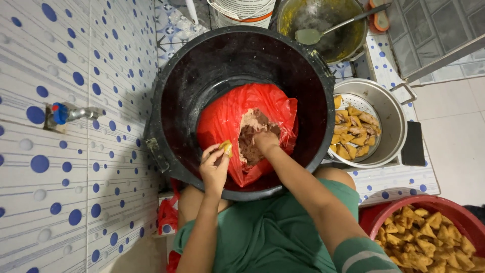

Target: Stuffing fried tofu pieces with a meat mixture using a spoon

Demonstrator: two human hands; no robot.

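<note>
Golden fried tofu puff (pixel 226 147), pinched in left hand (pixel 214 166) fingertips, sits over the red plastic bag (pixel 230 119) so spills would land inside. Right hand (pixel 265 140) is dug into the pinkish-brown minced filling (pixel 251 136); grip state can't be told. Bag lines the big black plastic tub (pixel 172 96), mouth spread for access. Steel colander pot (pixel 394 119) of puffs and red basin (pixel 449 205) of puffs sit at right, within reach. White bucket (pixel 242 10) at top edge, label cut off.

Both arms extended forward, hands low and close together.
Left hand (pixel 214 167) raised slightly, fingers curled in a pinching grip, closed on a small piece; right hand (pixel 264 141) angled down, fingertips buried, grip state unclear.
</note>
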